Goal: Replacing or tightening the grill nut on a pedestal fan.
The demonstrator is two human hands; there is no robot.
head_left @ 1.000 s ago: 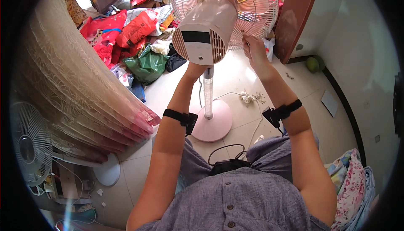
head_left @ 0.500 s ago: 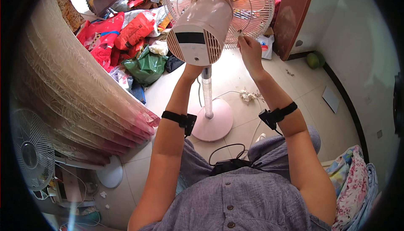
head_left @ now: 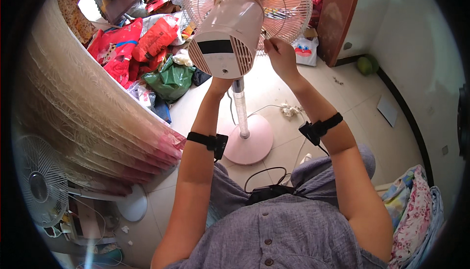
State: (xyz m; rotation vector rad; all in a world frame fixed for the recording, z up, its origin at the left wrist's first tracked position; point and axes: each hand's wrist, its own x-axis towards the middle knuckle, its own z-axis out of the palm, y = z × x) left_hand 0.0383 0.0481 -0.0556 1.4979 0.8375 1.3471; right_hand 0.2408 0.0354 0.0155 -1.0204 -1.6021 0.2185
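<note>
A pink and white pedestal fan stands before me, its motor housing [head_left: 229,31] facing me and its wire guard [head_left: 289,9] beyond. My left hand [head_left: 223,84] is under the housing by the top of the pole [head_left: 239,95]; its fingers are hidden behind the housing. To the right of the housing, my right hand [head_left: 281,57] is closed in a pinch close to the back of the guard. Whatever sits between those fingertips is too small to make out. The fan's round pink base [head_left: 247,146] rests on the tiled floor.
A second white fan [head_left: 41,185] lies tilted at the lower left, beside a lace curtain [head_left: 98,102]. Bags and a green plastic bag [head_left: 170,79] are heaped at the far left. A brown door panel [head_left: 340,19] and a green round object [head_left: 366,65] are at right.
The fan head has shifted slightly left and turned a little. My right hand has moved left, closer to the motor housing, still pinched. My left hand stays under the housing.
</note>
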